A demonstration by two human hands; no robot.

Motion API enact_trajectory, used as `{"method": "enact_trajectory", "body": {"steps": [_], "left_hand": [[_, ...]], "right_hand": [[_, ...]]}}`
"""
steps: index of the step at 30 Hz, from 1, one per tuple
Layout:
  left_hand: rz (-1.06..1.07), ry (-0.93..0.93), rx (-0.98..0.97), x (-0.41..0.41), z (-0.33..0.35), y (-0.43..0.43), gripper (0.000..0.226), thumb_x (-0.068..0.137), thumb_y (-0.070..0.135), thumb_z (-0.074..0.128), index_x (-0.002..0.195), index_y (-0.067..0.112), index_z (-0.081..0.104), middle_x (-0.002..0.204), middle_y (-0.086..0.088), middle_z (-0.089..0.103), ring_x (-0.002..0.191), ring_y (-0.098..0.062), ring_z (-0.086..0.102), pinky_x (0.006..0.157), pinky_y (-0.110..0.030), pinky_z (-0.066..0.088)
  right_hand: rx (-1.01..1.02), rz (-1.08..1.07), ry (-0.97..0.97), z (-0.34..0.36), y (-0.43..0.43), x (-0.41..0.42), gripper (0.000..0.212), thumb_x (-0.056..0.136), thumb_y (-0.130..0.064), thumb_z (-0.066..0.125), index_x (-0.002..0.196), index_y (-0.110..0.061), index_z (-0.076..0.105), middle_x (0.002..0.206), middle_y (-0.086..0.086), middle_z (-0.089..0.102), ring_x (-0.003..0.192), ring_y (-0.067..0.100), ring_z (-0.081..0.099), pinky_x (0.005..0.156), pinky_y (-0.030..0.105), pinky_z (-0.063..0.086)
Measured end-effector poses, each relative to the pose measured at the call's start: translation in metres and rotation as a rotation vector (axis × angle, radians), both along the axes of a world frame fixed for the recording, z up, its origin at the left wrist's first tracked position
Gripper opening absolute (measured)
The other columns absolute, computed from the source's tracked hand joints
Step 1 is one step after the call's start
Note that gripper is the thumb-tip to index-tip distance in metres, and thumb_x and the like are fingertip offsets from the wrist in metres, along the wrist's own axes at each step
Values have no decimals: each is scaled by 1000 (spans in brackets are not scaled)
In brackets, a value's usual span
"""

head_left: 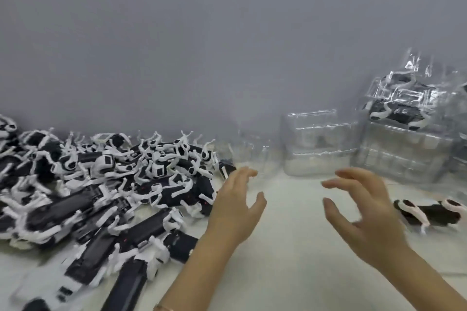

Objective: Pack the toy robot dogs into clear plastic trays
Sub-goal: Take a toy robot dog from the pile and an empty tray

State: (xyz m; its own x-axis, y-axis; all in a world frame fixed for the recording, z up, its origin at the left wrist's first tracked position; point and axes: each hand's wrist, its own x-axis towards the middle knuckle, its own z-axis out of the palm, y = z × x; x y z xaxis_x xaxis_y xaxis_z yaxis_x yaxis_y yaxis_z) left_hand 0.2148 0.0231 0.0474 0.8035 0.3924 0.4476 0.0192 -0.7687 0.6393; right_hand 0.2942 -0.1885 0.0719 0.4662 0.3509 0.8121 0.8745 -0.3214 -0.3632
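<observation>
Beside dogs (83, 206), left hand (235, 212), right hand (366, 217) hover

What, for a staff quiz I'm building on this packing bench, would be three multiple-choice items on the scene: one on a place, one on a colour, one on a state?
1. Where does the big pile of black-bodied plastic toy robot dogs lie?
A. on the left part of the white table
B. on the floor
C. on a wall shelf

2. What colour are those dogs' legs?
A. red
B. white
C. yellow

3. How are the left hand and the right hand?
A. both gripping a dog
B. lifting one tray together
C. both open, holding nothing

Answers:
1 A, since the heap covers the table's left side beside the left hand.
2 B, since pale white limbs stick out of the dark bodies.
3 C, since the fingers are spread above the table with nothing in them.
</observation>
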Motion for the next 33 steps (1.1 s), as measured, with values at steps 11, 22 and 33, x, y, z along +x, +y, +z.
{"method": "enact_trajectory", "body": {"steps": [11,22,33], "left_hand": [[72,353,386,42,-9,47,23,95,26,46,108,19,63,105,2,68,98,-23,62,80,-34,45],[49,-369,-1220,49,14,46,28,96,41,56,100,14,64,90,-1,70,76,-14,66,66,-25,54],[-122,-435,-1136,23,27,26,15,92,7,61,104,0,65,76,0,73,68,-10,68,65,-20,56]], "right_hand": [[-770,-195,356,12,186,101,62,99,-51,43,151,-21,28,141,6,52,133,28,41,105,41,31],[-91,150,394,15,151,65,39,97,-46,37,68,-21,44,64,-5,45,69,19,44,71,35,31],[-35,112,642,20,135,44,46,87,-68,51,96,-25,63,64,-8,66,77,7,62,90,41,43]]}}
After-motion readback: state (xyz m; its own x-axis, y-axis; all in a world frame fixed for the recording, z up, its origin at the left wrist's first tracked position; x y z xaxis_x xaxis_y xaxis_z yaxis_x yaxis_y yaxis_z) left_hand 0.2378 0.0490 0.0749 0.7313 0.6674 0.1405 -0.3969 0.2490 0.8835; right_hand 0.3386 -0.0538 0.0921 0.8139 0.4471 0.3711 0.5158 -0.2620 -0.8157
